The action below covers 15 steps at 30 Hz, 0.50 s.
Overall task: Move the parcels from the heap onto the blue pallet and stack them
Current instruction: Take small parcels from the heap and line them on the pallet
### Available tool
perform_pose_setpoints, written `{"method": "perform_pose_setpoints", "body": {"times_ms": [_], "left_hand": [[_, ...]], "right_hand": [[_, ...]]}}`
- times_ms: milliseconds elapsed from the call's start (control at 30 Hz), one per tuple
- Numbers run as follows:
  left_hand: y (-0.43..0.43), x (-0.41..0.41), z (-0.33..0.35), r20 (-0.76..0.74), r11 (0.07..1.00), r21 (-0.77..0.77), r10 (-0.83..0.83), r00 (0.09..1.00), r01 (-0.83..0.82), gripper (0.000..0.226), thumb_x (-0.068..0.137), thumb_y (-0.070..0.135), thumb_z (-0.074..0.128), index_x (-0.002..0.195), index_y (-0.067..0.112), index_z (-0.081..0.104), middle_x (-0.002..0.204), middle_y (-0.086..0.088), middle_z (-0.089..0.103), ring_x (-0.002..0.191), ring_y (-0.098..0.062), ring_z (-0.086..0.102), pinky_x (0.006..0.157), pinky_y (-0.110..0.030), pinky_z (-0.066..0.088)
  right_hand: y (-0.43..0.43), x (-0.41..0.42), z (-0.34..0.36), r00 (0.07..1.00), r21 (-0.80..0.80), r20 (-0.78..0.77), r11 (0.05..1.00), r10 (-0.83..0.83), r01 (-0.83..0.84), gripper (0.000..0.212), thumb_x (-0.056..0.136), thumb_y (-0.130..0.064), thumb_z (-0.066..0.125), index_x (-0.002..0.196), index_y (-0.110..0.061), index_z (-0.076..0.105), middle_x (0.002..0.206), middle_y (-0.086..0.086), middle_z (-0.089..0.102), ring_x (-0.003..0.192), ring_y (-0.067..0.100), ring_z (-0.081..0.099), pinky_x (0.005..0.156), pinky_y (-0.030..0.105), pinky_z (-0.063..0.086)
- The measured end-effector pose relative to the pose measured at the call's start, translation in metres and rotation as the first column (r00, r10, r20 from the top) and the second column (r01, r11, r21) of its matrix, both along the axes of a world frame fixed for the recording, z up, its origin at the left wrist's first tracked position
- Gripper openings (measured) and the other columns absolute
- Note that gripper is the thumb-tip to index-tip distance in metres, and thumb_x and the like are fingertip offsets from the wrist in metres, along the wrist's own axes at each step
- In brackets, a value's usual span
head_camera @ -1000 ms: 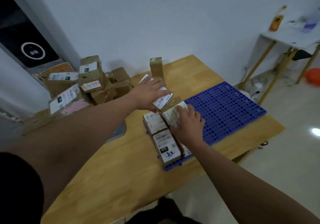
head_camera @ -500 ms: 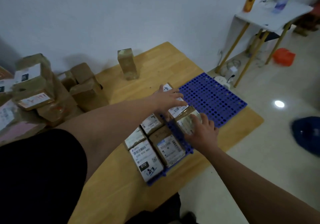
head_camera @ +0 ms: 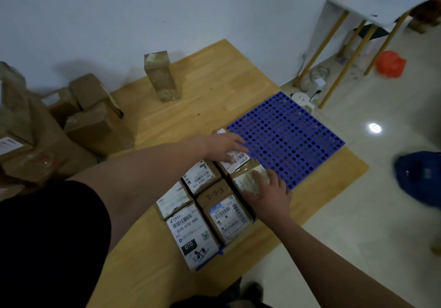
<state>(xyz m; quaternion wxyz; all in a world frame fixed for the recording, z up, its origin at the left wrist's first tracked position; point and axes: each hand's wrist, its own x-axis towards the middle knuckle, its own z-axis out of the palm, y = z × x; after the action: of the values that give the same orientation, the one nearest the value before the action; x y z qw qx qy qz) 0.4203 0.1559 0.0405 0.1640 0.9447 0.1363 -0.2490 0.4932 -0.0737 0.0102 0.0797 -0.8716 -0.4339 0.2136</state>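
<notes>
We are in the placing step. The two parcels under our hands sit on the blue pallet (head_camera: 286,138), at the far end of a double row of six along its near-left side. Our left hand (head_camera: 222,144) lies flat, fingers straight, on the white-labelled parcel (head_camera: 236,163). Our right hand (head_camera: 269,193) rests with fingers spread on the taped parcel (head_camera: 248,180) just beside it. Neither hand grips; both seem to press the boxes snug against their neighbours.

Most of the pallet beyond the row is bare, so we judge the first layer barely begun. The next move calls for lifting both hands and reaching to the heap (head_camera: 71,121), well to the pallet's left on the wooden table (head_camera: 202,88).

One upright parcel (head_camera: 162,76) stands alone beyond the pallet's far-left corner — a sweeping arm could topple it. Right of the pallet, off the table, are a white side table (head_camera: 381,0), an orange object (head_camera: 390,64) and a blurred blue object (head_camera: 417,176); none stands in the way.
</notes>
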Motion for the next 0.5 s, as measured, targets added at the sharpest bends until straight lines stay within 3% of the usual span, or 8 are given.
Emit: {"method": "perform_pose_setpoints", "body": {"times_ms": [67,200,300,400,500], "left_hand": [[0.001,-0.001,0.0,0.054,0.997,-0.026,0.07,0.996,-0.069,0.073,0.09,0.041,0.066,0.151,0.039,0.025,0.162,0.005,0.01,0.149,-0.017,0.005,0.117,-0.058,0.014],[0.001,-0.007,-0.002,0.043,0.977,-0.021,0.211,0.977,-0.21,0.09,0.081,0.049,0.072,0.152,0.042,0.017,0.162,0.008,-0.003,0.149,-0.022,-0.007,0.11,-0.07,0.011],[0.0,-0.012,-0.007,0.059,0.945,-0.059,0.324,0.944,-0.321,0.097,0.078,0.051,0.075,0.153,0.038,0.015,0.163,0.003,-0.007,0.149,-0.026,-0.005,0.112,-0.068,0.015],[-0.009,-0.017,-0.005,0.045,0.906,-0.062,0.421,0.906,-0.419,0.098,0.081,0.048,0.074,0.155,0.034,0.011,0.163,-0.002,-0.01,0.149,-0.031,-0.006,0.114,-0.065,0.015],[-0.03,-0.025,0.004,0.007,0.901,0.043,0.432,0.902,-0.431,0.082,0.094,0.042,0.059,0.156,0.033,0.006,0.163,0.001,-0.016,0.149,-0.033,-0.01,0.112,-0.068,0.011]], "right_hand": [[0.0,0.001,-0.001,1.0,0.013,-0.021,1.0,-0.009,0.009,0.059,0.093,-0.056,0.048,0.147,-0.038,0.032,0.158,0.0,0.022,0.135,0.029,0.03,0.106,0.049,0.028],[0.0,-0.001,-0.002,1.0,0.01,-0.022,1.0,-0.003,0.004,0.06,0.094,-0.054,0.048,0.149,-0.035,0.031,0.158,0.0,0.023,0.136,0.029,0.03,0.107,0.049,0.029],[0.001,-0.005,-0.001,1.0,0.005,-0.021,1.0,0.0,0.001,0.063,0.095,-0.054,0.047,0.151,-0.033,0.027,0.158,0.001,0.022,0.138,0.029,0.028,0.109,0.048,0.028],[-0.002,-0.006,-0.001,1.0,-0.004,-0.011,1.0,0.02,-0.02,0.063,0.095,-0.053,0.046,0.151,-0.032,0.025,0.16,0.002,0.02,0.139,0.029,0.028,0.109,0.048,0.027],[-0.007,-0.008,0.003,0.999,-0.023,-0.007,0.999,0.041,-0.042,0.064,0.096,-0.053,0.044,0.153,-0.031,0.022,0.163,0.005,0.01,0.144,0.032,0.021,0.112,0.049,0.024]]}}
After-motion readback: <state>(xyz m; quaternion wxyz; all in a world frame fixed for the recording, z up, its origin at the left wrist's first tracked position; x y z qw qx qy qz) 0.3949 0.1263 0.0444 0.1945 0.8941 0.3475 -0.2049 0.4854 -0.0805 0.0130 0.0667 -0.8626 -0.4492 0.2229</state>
